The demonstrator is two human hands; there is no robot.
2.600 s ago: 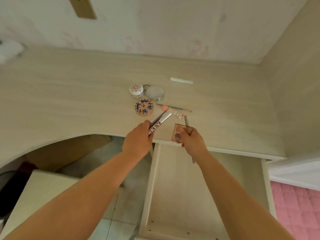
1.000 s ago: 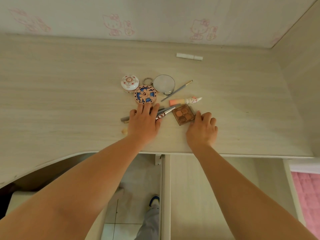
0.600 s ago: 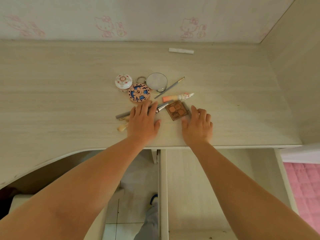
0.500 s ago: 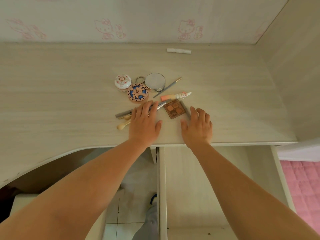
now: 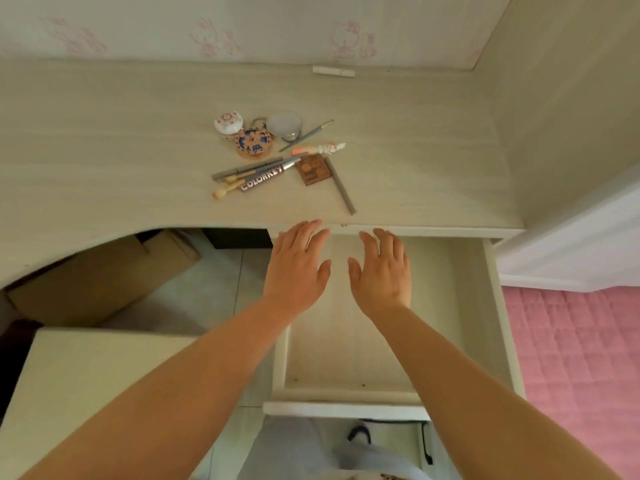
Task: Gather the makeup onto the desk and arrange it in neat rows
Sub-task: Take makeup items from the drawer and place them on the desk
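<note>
- Head view: both hands are off the desk now, pulled back from the makeup they were pressing on half a second ago.
- Left hand hovers with fingers straight and spread, holding nothing, fingertips just at the desk's near edge.
- Right hand is likewise flat and empty, beside the left, over the open drawer.
- Uncovered since the hands left: the tube reads "COLORKEY" in full, lying slanted among grey pencils and a small brush.
- Eyeshadow palette sits just right of the tube; small print on it is too blurred to read. A grey stick runs from its right side towards the near edge.
- Farther back, the cluster stays put: white round pot, patterned compact, small mirror, thin brush, peach tube.
- White stick lies alone by the far wall, well apart from the rest.
- Nothing lined up in rows yet; the pile is loose and crossed.
</note>
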